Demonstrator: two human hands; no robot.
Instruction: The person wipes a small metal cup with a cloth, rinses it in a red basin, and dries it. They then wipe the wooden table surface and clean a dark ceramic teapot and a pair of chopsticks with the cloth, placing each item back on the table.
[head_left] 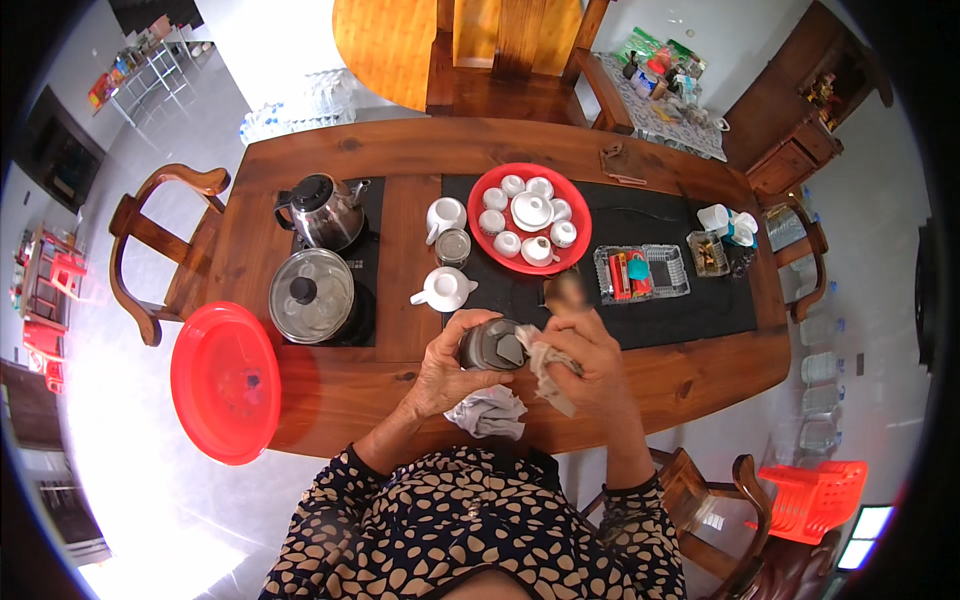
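Left fingers [476, 317] wide around grey container [490, 346]

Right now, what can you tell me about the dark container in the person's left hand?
The dark container is small, grey and rounded, with a smooth, plastic-looking top that has a darker flat panel toward its right side. That top faces the camera, so most of its body is hidden. The left hand grips it from the left, over the near part of the wooden table. A pale cloth in the right hand meets its right edge. Its contents cannot be seen.
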